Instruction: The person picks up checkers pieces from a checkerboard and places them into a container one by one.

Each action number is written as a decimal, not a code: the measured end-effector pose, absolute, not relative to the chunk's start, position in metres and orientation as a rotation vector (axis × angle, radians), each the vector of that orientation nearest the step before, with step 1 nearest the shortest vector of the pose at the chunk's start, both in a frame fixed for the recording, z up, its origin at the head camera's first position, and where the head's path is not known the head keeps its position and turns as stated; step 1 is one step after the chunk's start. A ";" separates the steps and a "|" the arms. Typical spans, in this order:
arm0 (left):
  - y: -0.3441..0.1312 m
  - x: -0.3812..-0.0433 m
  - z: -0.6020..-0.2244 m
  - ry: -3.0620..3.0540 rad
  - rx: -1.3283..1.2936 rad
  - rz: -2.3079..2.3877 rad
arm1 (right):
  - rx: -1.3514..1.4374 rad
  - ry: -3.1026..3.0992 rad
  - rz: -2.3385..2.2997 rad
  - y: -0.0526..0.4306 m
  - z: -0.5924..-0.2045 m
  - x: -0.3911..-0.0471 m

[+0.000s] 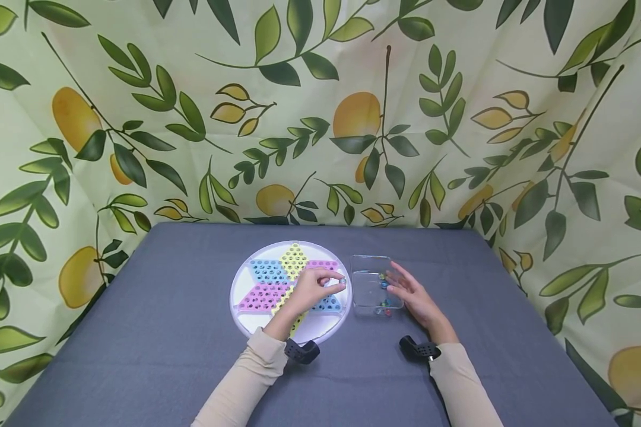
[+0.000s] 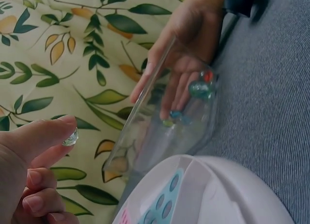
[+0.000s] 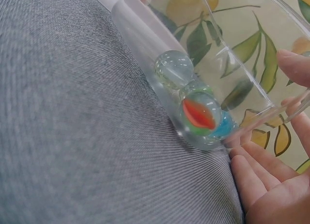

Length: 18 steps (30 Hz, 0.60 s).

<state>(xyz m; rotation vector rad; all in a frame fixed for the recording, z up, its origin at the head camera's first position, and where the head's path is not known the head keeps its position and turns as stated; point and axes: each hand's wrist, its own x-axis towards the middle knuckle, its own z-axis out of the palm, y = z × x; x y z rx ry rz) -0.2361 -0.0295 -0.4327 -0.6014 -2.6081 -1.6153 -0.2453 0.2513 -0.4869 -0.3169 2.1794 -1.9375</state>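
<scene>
A single marble (image 1: 343, 280) is pinched between the thumb and fingertip of the left hand (image 1: 314, 284), the remaining fingers being curled in beneath. It is held above the right-hand side of the round game board (image 1: 320, 330), near the edge that faces the clear container (image 1: 365, 292). Several other marbles (image 3: 198, 113) are seen lying on the container's floor, gathered toward its right side. The right hand (image 1: 413, 298) is held loosely open at the container's right wall, with nothing seen in its grasp; whether the wall is firmly steadied by it cannot be told.

The step in hand is judged to be the moving of one marble between container and board; in which direction it is meant to travel is not shown. Both board and container are set side by side on the desk (image 1: 139, 335).

If the board is intended, the next move would call for a hole to be chosen, and for the marble to be lowered squarely over it before the pinch is loosened. A smooth, round piece could easily be squeezed out of the fingertips, so light, even pressure seems best.
</scene>
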 end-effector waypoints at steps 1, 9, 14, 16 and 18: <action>-0.028 -0.236 -0.433 -2.609 -0.603 -1.624 | -0.317 2.179 -1.937 0.251 -0.487 -0.245; -0.019 -0.235 -0.434 -2.613 -0.638 -1.622 | -0.306 2.178 -1.939 0.251 -0.488 -0.245; -0.012 -0.235 -0.435 -2.594 -0.678 -1.620 | -0.290 2.180 -1.936 0.252 -0.487 -0.245; -0.009 -0.234 -0.436 -2.580 -0.687 -1.634 | -0.287 2.177 -1.937 0.252 -0.487 -0.245; -0.006 -0.234 -0.438 -2.568 -0.701 -1.655 | -0.285 2.172 -1.942 0.251 -0.486 -0.245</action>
